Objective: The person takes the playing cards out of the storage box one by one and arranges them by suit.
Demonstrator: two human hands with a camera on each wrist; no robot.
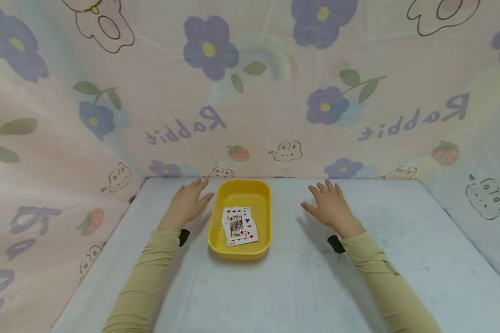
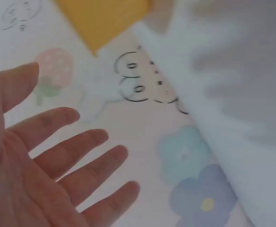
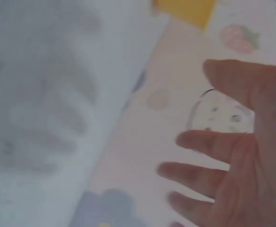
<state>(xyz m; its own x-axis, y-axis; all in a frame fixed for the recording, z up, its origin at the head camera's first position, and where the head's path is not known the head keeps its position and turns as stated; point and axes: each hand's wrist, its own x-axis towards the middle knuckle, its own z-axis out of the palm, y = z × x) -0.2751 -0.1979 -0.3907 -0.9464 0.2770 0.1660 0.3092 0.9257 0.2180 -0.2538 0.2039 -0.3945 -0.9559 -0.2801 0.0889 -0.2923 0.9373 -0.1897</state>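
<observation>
A yellow plastic tray [image 1: 239,255] with rounded corners stands on the table, its long side running away from me. Inside it lies a loose pile of playing cards [image 1: 239,226], with a king of diamonds face up on top. My left hand [image 1: 186,203] hovers just left of the tray, fingers spread and holding nothing; its palm and fingers [image 2: 76,156] show in the left wrist view. To the right of the tray, apart from it, my right hand [image 1: 331,206] is held over the table with spread fingers [image 3: 194,177] and nothing in them.
A white-covered table [image 1: 291,291] spreads beneath both arms. Behind it and at both sides hangs a pale pink curtain [image 1: 266,106] printed with flowers, rabbits and strawberries, meeting the table's far edge. Dark wrist straps [image 1: 336,244] sit under the sleeves.
</observation>
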